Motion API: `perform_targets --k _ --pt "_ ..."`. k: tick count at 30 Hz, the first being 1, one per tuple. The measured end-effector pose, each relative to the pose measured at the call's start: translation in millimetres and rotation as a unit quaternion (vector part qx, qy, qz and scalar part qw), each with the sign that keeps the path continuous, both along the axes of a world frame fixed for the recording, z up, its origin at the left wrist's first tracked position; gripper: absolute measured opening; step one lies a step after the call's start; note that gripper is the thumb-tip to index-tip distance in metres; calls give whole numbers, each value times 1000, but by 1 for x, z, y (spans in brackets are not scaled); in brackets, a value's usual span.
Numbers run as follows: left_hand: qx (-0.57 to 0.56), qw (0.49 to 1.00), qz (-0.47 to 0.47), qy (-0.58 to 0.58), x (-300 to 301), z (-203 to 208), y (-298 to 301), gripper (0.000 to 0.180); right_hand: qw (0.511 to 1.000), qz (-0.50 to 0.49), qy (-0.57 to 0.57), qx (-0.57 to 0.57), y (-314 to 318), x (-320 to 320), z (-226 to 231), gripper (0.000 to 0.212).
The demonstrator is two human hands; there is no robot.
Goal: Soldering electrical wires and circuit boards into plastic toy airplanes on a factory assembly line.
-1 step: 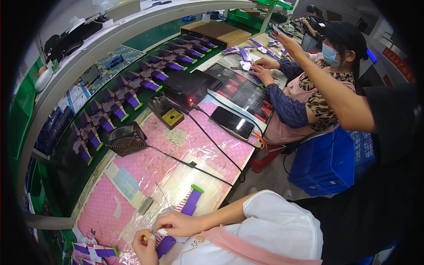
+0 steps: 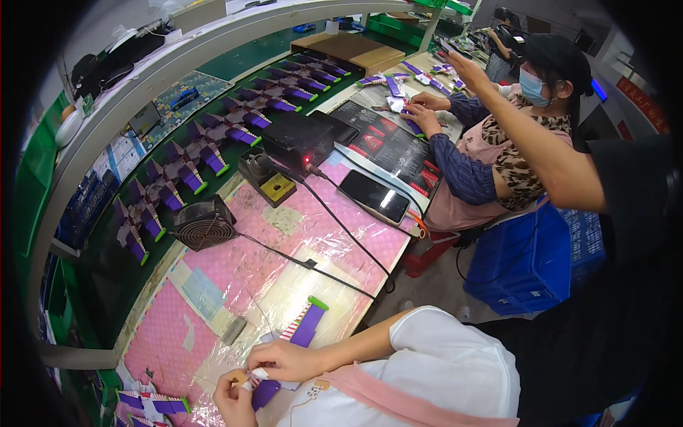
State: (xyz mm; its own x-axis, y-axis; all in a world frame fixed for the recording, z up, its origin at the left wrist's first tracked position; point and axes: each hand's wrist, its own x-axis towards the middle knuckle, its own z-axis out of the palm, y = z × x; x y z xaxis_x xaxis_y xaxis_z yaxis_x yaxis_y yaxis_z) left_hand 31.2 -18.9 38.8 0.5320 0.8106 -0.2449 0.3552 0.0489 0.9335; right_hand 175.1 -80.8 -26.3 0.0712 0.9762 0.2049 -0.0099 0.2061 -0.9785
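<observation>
A toy plane with purple wings lies at the table's near edge, its middle covered by my hands. One purple wing (image 2: 307, 327), with a striped edge and green tip, sticks out beyond my right hand (image 2: 283, 360). Another purple part (image 2: 266, 393) shows below the fingers. My right hand is closed, its fingertips at a small white piece (image 2: 260, 373). Close beside it, my left hand (image 2: 233, 398) pinches at the same spot with bent fingers. What exactly lies between the fingertips is too small to tell. A thin dark wire rises near the right hand.
Beyond stand a black fan (image 2: 204, 223), a soldering iron stand (image 2: 276, 188), a black box (image 2: 299, 142) and a phone (image 2: 374, 196). Planes (image 2: 206, 156) line the green belt; more lie lower left (image 2: 153, 407). A co-worker's bare arm (image 2: 548, 146) reaches across at right. Another person (image 2: 462, 156) sits beyond.
My fingers and the purple part below them have shifted very slightly. Nothing else has visibly moved.
</observation>
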Motion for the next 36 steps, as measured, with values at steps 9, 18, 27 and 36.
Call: perform_targets --k 9,18,27,36 --pt "128 980 131 -79 -10 -33 -11 12 990 -76 -97 68 12 4 4 12" --pt "106 979 153 -81 -22 -50 -10 15 996 -16 6 90 19 9 11 13" --pt "108 969 180 -126 -28 -57 4 22 975 24 204 -84 22 -1 18 12" --pt "216 966 135 -33 -36 -52 10 23 993 -110 7 43 36 -19 -7 13"
